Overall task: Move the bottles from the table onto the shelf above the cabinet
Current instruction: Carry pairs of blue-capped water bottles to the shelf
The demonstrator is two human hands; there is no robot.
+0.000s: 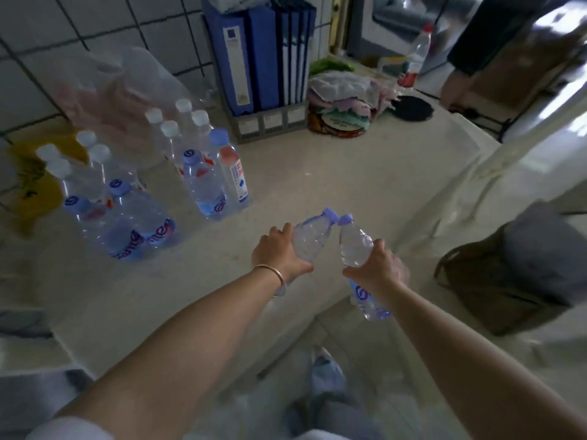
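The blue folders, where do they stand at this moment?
In the head view the blue folders stand upright in a grey file rack at the back of the table, against the tiled wall, between the bottle cluster and a pile of cloths.

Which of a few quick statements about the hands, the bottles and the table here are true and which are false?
1. Each hand holds a bottle. True: the left hand grips one bottle, the right hand another.
2. The two held bottles have red caps. False: both caps are purple.
3. More bottles stand on the table. True.
4. The blue binders lie flat. False: they stand upright.
5. The left wrist is bare. False: it wears a bracelet.
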